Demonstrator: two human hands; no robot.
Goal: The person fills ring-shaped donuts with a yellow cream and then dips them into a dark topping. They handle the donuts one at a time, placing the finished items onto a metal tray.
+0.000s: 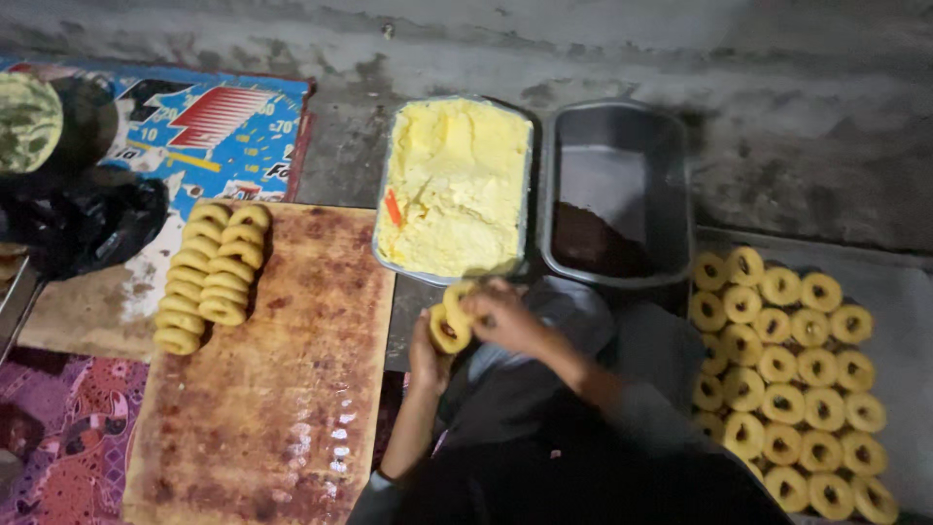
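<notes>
**Both hands closed on one dough ring, over the lap**

My left hand (425, 352) cups a yellow dough ring (449, 329) from below, fingers curled round its edge, and my right hand (505, 316) pinches the top of the same ring, so both are grasping it. The ring sits just in front of the near rim of the dough tray (391, 190), held up off any surface, above my dark clothing.

I judge this as the shaping or filling step: the ring's hole looks open and empty, while the finished rings (792, 384) packed on the grey sheet to my right each show a dark centre. The next move, as I read it, calls for a small, careful pinch from the dark filling (598, 243) heaped in one corner of the grey metal pan (671, 175), without squashing the ring.

The dough in the tray is pale yellow, soft and lumpy, with something small and orange stuck in it. The plain rings (209, 277) stacked in two leaning rows on the wooden board (292, 389) look smooth and matte. The board is worn, stained reddish-brown, and shiny in patches. The floor behind is rough grey concrete; a printed blue sheet (243, 146) lies beneath the board.
</notes>
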